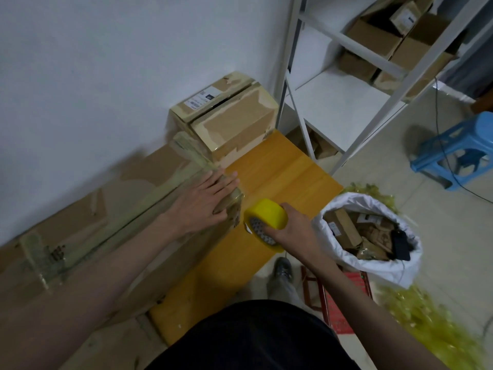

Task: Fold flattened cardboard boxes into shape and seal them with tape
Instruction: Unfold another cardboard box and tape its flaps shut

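a white-walled storeroom with a pale tiled floor, and a yellow wooden table (280, 180) standing against the wall. nearest the camera, the person's dark top fills the bottom edge, with a grey shoe (283, 267) on the floor beside the table. the right hand (289, 227) grips a roll of yellow tape (265, 218), fingers curled round its rim, holding it just above the table's right side. the left hand (208, 200) lies flat with fingers straight and slightly spread, pressing on the top end of a long cardboard box (112, 217). that box rests along the left side of the table by the wall, its seams already covered in clear, wrinkled tape. the roll sits just beside the box's end, near the left hand. to the right, on the floor, a white sack (373, 236) stands open, stuffed with cardboard scraps and a dark object, with a red crate (344, 297) beside it and yellowish-green shredded film (432, 324) scattered around. further back, a smaller taped box (229, 116) with a shipping label sits at the table's far end, against the wall. beyond it a white metal shelf (346, 84) holds more cartons, and a blue plastic stool (458, 148) stands at the right.
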`<action>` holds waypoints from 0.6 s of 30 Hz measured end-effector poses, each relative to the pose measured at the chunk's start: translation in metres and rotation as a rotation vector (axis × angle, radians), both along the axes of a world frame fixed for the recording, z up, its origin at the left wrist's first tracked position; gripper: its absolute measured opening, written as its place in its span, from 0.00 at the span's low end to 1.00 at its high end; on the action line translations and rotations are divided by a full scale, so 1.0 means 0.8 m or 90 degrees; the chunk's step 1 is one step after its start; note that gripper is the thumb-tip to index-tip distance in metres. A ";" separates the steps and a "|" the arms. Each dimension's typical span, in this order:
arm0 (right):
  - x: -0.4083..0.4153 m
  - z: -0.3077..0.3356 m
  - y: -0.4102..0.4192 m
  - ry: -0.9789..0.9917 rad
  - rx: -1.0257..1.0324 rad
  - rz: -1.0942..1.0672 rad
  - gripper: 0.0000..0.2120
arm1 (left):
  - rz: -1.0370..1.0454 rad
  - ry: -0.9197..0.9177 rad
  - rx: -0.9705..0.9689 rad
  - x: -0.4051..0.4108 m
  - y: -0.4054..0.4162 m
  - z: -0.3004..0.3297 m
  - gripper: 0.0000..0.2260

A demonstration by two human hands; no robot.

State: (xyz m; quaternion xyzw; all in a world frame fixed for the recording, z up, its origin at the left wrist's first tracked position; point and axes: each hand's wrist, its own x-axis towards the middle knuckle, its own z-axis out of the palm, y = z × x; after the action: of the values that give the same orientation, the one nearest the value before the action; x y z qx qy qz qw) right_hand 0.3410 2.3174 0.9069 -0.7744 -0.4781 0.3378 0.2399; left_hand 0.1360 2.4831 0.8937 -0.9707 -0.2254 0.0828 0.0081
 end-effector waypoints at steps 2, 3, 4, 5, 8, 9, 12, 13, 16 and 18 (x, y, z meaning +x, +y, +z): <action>-0.002 -0.015 0.001 0.015 0.007 0.001 0.24 | 0.003 0.013 0.010 0.001 -0.001 0.000 0.32; -0.003 -0.023 0.001 0.025 0.005 0.003 0.24 | 0.002 0.017 0.011 0.000 -0.001 0.000 0.32; -0.005 -0.032 0.003 0.038 -0.003 0.009 0.24 | 0.001 0.018 0.009 0.000 -0.002 0.000 0.32; -0.008 -0.040 0.004 0.052 -0.011 0.017 0.24 | -0.002 0.018 0.006 0.000 -0.002 -0.001 0.32; -0.012 -0.063 0.007 0.115 -0.035 0.037 0.23 | -0.006 0.022 -0.011 -0.001 -0.003 0.001 0.32; -0.011 -0.069 0.007 0.151 -0.039 0.039 0.23 | -0.006 0.025 -0.016 -0.001 -0.002 0.002 0.32; 0.005 -0.080 0.006 0.313 -0.038 -0.041 0.22 | -0.008 0.041 -0.011 -0.002 -0.001 0.001 0.33; 0.014 -0.086 0.008 0.374 -0.039 -0.097 0.26 | -0.010 0.047 -0.003 -0.002 -0.002 0.000 0.33; 0.040 -0.110 0.033 0.399 -0.078 -0.167 0.23 | -0.002 0.048 -0.019 -0.002 -0.005 0.002 0.33; 0.048 -0.133 0.056 0.298 -0.117 -0.070 0.14 | 0.006 0.041 -0.038 -0.001 -0.007 0.004 0.32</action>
State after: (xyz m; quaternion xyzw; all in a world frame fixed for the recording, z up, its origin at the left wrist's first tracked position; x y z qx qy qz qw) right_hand 0.3797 2.3622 0.8004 -0.7182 -0.3342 0.5365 0.2910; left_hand 0.1353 2.4778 0.8972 -0.9664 -0.2269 0.1204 -0.0140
